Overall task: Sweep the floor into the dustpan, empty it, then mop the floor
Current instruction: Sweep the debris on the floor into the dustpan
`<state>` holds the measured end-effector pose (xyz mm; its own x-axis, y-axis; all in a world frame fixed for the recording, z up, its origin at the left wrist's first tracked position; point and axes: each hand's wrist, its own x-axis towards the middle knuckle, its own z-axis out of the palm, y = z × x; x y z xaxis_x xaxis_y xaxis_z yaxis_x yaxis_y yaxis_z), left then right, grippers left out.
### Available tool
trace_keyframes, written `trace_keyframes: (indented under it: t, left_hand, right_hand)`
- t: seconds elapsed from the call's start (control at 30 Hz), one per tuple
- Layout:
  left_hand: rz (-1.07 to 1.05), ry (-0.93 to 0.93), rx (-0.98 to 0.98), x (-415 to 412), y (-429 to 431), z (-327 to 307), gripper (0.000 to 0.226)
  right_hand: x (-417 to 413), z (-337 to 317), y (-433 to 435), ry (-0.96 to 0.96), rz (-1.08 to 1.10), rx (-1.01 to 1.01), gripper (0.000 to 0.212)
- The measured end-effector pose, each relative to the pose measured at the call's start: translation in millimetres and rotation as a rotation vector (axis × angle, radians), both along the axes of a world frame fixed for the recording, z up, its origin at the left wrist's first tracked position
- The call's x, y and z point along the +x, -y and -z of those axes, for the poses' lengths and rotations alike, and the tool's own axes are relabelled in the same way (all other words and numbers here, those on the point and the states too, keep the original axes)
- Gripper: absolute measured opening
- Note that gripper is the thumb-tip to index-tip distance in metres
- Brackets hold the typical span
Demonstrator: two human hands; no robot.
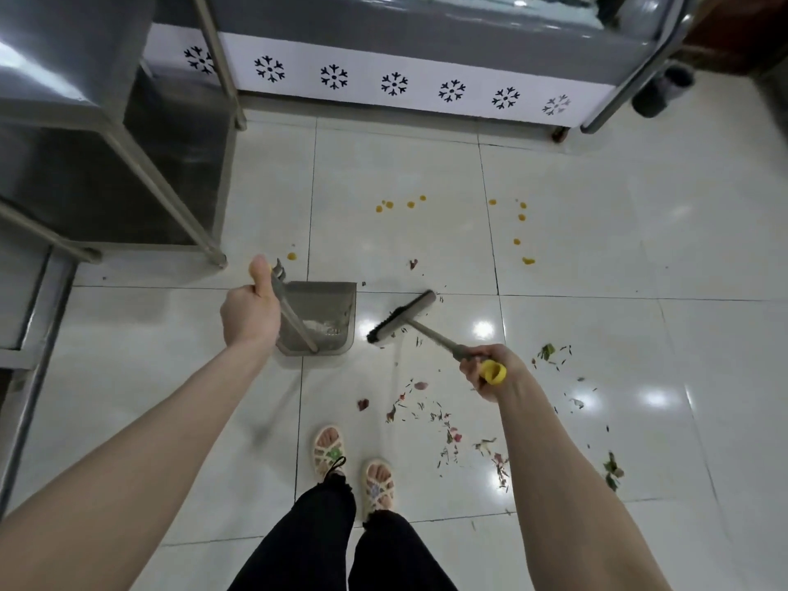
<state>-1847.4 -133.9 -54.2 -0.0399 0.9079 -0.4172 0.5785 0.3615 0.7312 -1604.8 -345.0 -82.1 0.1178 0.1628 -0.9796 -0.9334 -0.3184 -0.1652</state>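
A grey dustpan [326,305] stands on the white tiled floor ahead of my feet, with some pale dust inside. My left hand [249,309] grips the top of its long upright handle, thumb raised. My right hand [490,371] grips the yellow-capped end of a short broom handle. The broom head [401,318] with black bristles hangs just right of the dustpan's mouth, close to the floor. Scraps of leaves and petals [443,424] lie scattered near my right foot and farther right. Yellow blobs [396,204] dot the tiles ahead.
A steel table with legs [170,198] stands at the left. A grey display cabinet with a white snowflake-patterned base [392,85] runs across the far side. A dark bucket-like object [661,89] sits at the far right. My sandalled feet [351,467] are near the bottom centre.
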Motion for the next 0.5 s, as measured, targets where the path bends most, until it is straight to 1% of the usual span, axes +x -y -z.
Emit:
trace_keyframes:
  t: [0.17, 0.27, 0.5]
  left_hand:
    - [0.017, 0.014, 0.014, 16, 2, -4, 0.080]
    - [0.027, 0.027, 0.019, 23, 3, -8, 0.083]
    - [0.070, 0.056, 0.060, 40, -14, -13, 0.088]
  right_hand:
    - [13, -15, 1, 0.055, 0.040, 0.074, 0.009]
    - [14, -16, -7, 0.039, 0.103, 0.145, 0.010]
    - [26, 12, -53, 0.059, 0.167, 0.240, 0.010]
